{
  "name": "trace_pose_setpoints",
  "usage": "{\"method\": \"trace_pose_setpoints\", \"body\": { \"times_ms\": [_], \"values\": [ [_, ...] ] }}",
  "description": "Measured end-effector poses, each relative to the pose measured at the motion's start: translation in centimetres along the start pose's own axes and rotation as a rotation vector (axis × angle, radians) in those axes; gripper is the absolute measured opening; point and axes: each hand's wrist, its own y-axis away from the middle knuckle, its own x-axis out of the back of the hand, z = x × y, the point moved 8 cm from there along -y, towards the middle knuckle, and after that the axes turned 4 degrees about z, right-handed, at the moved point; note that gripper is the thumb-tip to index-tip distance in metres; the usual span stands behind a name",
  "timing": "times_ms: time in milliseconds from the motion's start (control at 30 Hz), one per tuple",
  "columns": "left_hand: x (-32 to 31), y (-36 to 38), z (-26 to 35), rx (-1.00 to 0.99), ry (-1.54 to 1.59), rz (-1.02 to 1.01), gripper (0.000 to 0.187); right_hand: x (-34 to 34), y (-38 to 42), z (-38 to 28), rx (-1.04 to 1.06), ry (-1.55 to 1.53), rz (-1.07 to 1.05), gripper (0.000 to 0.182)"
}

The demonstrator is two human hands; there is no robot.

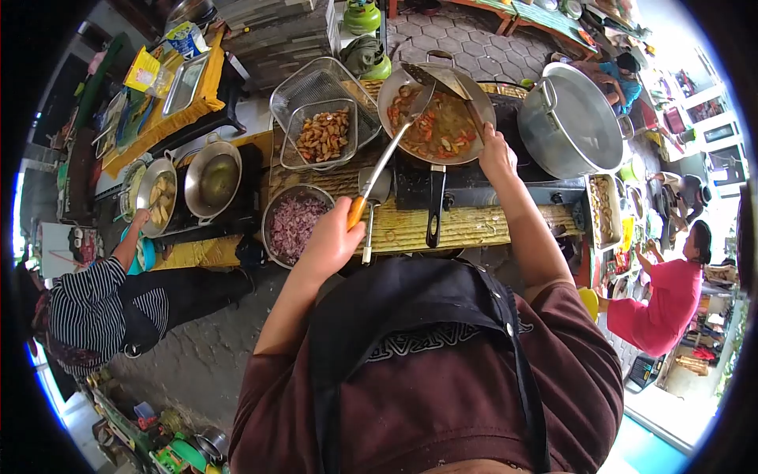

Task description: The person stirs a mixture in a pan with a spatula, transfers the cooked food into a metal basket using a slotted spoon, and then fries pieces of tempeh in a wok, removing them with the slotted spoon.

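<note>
The frying pan [485,99] sits on the stove [482,193], its black handle [436,207] pointing back toward the wearer. The right hand [497,158] is at the pan's right edge, closed around the dark handle of a metal spatula [474,118] whose blade reaches over the far part of the pan; whether the hand touches the rim, I cannot tell. The left hand [335,243] is on the near-left side of the pan, well apart from it, gripping the orange handle of a long slotted turner [409,121]. The turner's shaft slants across the pan's left part, with the dark, perforated head near the far rim. The food [438,138] in the pan is a loose mix of orange-red pieces in brownish-orange liquid, some bits paler, lying beyond the left hand and left of the right one. Left of the pan stands a mesh basket [316,163] of browned pieces [324,136]; nearer the wearer on that side is a bowl [267,237] of chopped purple-and-white pieces [298,225]. Right of the pan stands a large metal pot [545,142].
</note>
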Motion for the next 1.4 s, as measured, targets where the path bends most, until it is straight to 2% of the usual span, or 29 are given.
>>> {"method": "trace_pose_setpoints", "body": {
  "times_ms": [133, 233, 300, 433, 567, 700, 800, 867, 967, 1000, 1067, 1200, 1267, 1333, 1400],
  "values": [
    [4.1, 3.2, 1.5, -0.007, 0.007, 0.029, 0.021, 0.2, 0.2, 0.2, -0.039, -0.054, -0.045, 0.045],
    [6.1, 4.9, 2.6, 0.035, 0.061, 0.059, 0.019, 0.6, 0.3, -0.2, 0.011, -0.032, -0.045, 0.045],
    [7.1, 5.5, 2.5, 0.082, 0.1, 0.087, 0.019, 1.3, 0.6, -1.1, 0.14, 0.03, 0.026, 0.047],
    [8.3, 5.1, 2.8, 0.043, 0.223, 0.132, 0.02, 1.9, 0.9, -1.7, 0.201, 0.137, 0.032, 0.052],
    [7.8, 3.6, 2.0, 0.036, 0.293, 0.118, 0.022, 3.3, 2.3, -2.5, 0.361, 0.243, 0.029, 0.058],
    [6.4, 1.4, 1.2, 0.02, 0.192, 0.1, 0.022, 5.4, 3.9, -2.2, 0.562, 0.378, 0.106, 0.06],
    [5.0, -0.4, -0.5, 0.049, 0.152, 0.069, 0.025, 7.0, 4.5, -1.5, 0.617, 0.443, 0.107, 0.061],
    [4.2, -1.2, -0.6, 0.063, 0.161, 0.047, 0.026, 8.1, 4.7, -0.6, 0.6, 0.402, 0.101, 0.061],
    [4.0, -2.0, 0.2, 0.028, 0.043, 0.073, 0.025, 8.9, 4.4, 2.1, 0.37, 0.206, 0.004, 0.06],
    [4.0, -2.2, 0.2, 0.024, -0.024, 0.09, 0.024, 8.5, 4.3, 2.6, 0.368, 0.208, 0.005, 0.06],
    [3.9, -2.8, 0.0, -0.012, -0.056, 0.102, 0.027, 7.9, 3.6, 4.0, 0.264, 0.099, 0.066, 0.061],
    [3.6, -3.9, -0.4, -0.032, -0.111, 0.092, 0.03, 5.8, 1.7, 4.6, 0.191, 0.062, 0.128, 0.058],
    [3.4, -4.6, -0.4, -0.061, -0.129, 0.088, 0.031, 4.4, 0.6, 5.2, 0.011, 0.024, 0.033, 0.047],
    [2.8, -5.2, -1.0, 0.025, -0.158, 0.025, 0.033, 3.8, -0.2, 5.3, -0.034, 0.038, -0.007, 0.042],
    [2.3, -5.9, -1.6, 0.008, -0.195, 0.034, 0.033, 3.2, -0.8, 5.9, -0.078, 0.052, -0.05, 0.037]
  ]
}}
